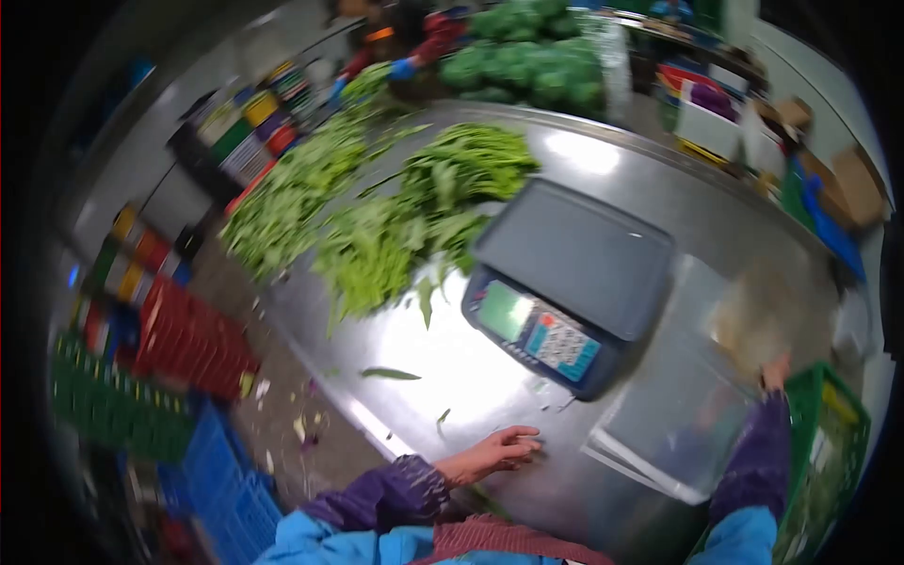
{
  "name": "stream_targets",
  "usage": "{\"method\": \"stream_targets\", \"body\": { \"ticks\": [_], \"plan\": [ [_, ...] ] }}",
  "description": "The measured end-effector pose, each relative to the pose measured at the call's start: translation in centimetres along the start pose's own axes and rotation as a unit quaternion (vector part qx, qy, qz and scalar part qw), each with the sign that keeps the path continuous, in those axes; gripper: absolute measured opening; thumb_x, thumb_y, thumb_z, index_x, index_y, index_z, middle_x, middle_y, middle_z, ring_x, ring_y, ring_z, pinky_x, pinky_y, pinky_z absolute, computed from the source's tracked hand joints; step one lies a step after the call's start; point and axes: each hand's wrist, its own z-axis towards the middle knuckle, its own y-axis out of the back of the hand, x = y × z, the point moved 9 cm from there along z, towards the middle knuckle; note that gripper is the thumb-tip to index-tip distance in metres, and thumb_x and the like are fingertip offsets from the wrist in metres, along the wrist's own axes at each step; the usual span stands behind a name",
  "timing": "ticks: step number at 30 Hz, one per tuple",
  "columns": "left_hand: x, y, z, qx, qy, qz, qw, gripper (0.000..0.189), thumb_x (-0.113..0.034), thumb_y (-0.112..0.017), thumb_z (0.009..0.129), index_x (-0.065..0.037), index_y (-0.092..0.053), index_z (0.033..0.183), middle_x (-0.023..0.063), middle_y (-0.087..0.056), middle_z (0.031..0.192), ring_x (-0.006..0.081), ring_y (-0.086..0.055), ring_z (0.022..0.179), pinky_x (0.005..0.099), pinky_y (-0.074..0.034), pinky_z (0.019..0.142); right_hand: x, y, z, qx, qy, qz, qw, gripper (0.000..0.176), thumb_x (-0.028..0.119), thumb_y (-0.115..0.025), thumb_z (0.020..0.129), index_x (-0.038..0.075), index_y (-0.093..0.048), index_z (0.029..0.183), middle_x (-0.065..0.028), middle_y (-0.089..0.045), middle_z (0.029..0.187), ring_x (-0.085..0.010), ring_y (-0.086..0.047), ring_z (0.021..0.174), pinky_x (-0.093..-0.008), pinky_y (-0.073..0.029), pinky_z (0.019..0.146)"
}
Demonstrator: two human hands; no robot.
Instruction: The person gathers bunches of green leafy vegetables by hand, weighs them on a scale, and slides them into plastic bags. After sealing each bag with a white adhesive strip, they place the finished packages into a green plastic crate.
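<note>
1. Metal table [311, 325], bright glare on its top. A person works at its near edge, purple cuffs over blue sleeves.
2. Left hand [492, 454]: above the near part of the table, palm turned partly down, fingers stretched forward, a little bent and loosely spread. Whether it touches the metal I cannot tell.
3. Right hand [776, 371]: reaching out at the table's right side, next to a blurred, see-through brownish item [753, 315], perhaps plastic film. Fingers too smeared for me to tell whether they pinch it or only lie against it.
4. Clear plastic sheets or bags [664, 414] lie flat between the two hands, right of the scale, pale edges toward the person.
5. Grey scale [576, 254] sits mid-table, platform on the far side, lit green display and keypad facing the near side.
6. Leafy greens [377, 245] heaped left of the scale; a loose leaf [390, 374] lies nearer the person.
7. Green crate [800, 447] stands just beside the right forearm.
8. Across the table, a co-worker's blue-gloved hand [402, 69] by the far end of the greens, red sleeve above it.
9. Red crates [188, 339] stacked on the floor at left.
</note>
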Motion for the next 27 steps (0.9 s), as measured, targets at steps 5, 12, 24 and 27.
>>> {"method": "stream_targets", "body": {
  "ticks": [5,12,24,27],
  "plan": [
    [1.1,2.7,-0.5,-0.037,-0.002,0.007,0.999,0.041,-0.024,-0.055,0.088,-0.014,-0.042,0.125,-0.0012,-0.054,0.112,0.0072,-0.05,0.093,0.0229,-0.04,0.079,3.6,2.7,-0.8,0.093,-0.257,0.344,0.898,0.023,0.01,-0.048,0.082,0.004,-0.044,0.104,-0.0053,-0.046,0.055,-0.0127,-0.044,0.038,-0.0253,-0.032,0.032],
    [-1.1,9.8,-0.3,-0.125,-0.109,-0.004,0.986,0.028,-0.016,-0.055,0.086,-0.004,-0.051,0.111,0.0018,-0.059,0.096,0.0085,-0.055,0.081,0.0205,-0.044,0.069,17.1,17.8,-16.7,0.097,-0.18,0.448,0.87,0.042,0.014,-0.048,0.087,0.0,-0.039,0.126,-0.0016,-0.044,0.061,-0.0063,-0.031,0.039,-0.0249,-0.024,0.033],
    [-14.7,43.8,-17.1,-0.661,-0.279,0.493,0.492,0.038,-0.004,-0.057,0.072,0.0,-0.048,0.109,0.0175,-0.053,0.097,0.0355,-0.054,0.089,0.0408,-0.044,0.077,23.0,21.7,-26.4,0.088,-0.079,0.183,0.976,0.036,0.016,-0.049,0.088,0.003,-0.044,0.122,-0.0115,-0.057,0.108,-0.0133,-0.056,0.076,-0.0234,-0.045,0.058],
    [-15.8,48.6,-14.9,-0.575,-0.208,0.511,0.604,0.037,-0.006,-0.059,0.071,0.003,-0.05,0.106,0.0196,-0.054,0.093,0.0366,-0.056,0.082,0.0408,-0.046,0.072,39.1,15.6,-29.6,0.22,-0.077,0.274,0.933,0.034,0.015,-0.05,0.087,0.003,-0.046,0.118,-0.0081,-0.057,0.107,-0.0118,-0.055,0.073,-0.0227,-0.045,0.058]
  ]
}}
